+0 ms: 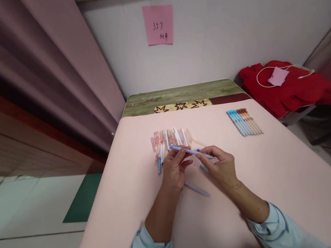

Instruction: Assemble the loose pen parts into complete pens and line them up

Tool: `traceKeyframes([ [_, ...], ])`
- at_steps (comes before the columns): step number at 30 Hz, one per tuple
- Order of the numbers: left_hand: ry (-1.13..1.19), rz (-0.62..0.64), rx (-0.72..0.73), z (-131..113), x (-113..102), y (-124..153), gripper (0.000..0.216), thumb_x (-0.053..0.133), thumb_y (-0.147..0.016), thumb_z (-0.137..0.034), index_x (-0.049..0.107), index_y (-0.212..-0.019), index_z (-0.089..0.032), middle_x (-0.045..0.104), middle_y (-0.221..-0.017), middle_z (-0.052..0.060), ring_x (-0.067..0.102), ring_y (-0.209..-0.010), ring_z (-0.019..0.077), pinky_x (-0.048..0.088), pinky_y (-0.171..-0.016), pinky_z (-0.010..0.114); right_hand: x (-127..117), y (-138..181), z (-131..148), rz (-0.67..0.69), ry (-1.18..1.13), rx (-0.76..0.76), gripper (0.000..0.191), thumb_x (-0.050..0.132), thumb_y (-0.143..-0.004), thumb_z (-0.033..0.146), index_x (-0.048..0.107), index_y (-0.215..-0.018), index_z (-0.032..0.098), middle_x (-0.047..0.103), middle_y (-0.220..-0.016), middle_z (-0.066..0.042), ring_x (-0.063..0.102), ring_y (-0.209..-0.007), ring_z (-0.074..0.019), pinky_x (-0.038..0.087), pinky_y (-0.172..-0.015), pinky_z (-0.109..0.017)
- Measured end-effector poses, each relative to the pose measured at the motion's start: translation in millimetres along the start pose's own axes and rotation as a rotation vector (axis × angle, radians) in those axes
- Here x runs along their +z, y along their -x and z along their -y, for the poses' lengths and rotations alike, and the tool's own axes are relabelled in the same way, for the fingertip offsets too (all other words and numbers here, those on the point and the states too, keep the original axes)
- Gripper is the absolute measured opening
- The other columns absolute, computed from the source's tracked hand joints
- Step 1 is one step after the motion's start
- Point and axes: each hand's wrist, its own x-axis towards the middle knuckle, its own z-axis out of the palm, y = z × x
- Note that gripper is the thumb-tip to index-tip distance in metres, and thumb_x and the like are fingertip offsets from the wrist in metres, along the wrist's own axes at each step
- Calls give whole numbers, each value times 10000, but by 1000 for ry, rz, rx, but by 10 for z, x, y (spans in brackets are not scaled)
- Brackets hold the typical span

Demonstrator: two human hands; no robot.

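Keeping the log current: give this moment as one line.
left hand: holds blue pen | right hand: holds same pen | beyond hands: loose pen parts | far right: pen row

On my table (pixel 179 93) lay a pink sheet (pixel 268 170) carrying loose pen parts (pixel 171 136), one barrel (pixel 198 190) nearer me, and aligned pens (pixel 244 123) far right.

Handwritten "357" above two small characters on a pink note (pixel 159 24)

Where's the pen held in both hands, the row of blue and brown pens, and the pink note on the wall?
Held pen (pixel 191 151): head view, middle of its barrel.
Row of pens (pixel 244 122): head view, middle of the row.
Pink note (pixel 159 24): head view, centre of the sheet.
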Motion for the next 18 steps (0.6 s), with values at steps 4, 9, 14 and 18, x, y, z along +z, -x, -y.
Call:
traceKeyframes([
  [4, 9, 9, 0, 6, 6, 6, 343, 876, -610, -258, 690, -868, -130, 752, -889, 67, 709, -766, 156, 573, -541, 192, -20, 4, -8, 70, 48, 26, 312, 636, -881, 466, 726, -744, 201, 665, -627, 10, 564, -549, -116, 434, -563, -225],
  [9, 23, -48, 38, 30, 1, -17, 316, 871, -601, -223, 687, -839, -125, 753, -851, 68, 698, -703, 128, 569, -577, 179, -13, 13, -17, 122, 102, 39, 291, 619, -884, 486, 730, -936, 222, 651, -612, 28, 569, -528, -118, 425, -541, -224],
  [14, 41, -111, 104, 23, -29, -62, 314, 870, -589, -220, 689, -822, -113, 745, -824, 60, 683, -681, 114, 567, -589, 182, 12, 41, 0, 100, 66, 18, 273, 677, -822, 387, 608, -1020, 213, 683, -748, 21, 591, -587, -120, 458, -577, -226],
  [18, 14, -85, 129, 19, -42, -64, 333, 861, -610, -227, 690, -875, -119, 750, -854, 72, 690, -709, 128, 572, -621, 206, -8, 41, -3, 104, 75, 60, 204, 631, -856, 417, 631, -856, 213, 680, -708, 11, 578, -563, -117, 424, -520, -211],
])
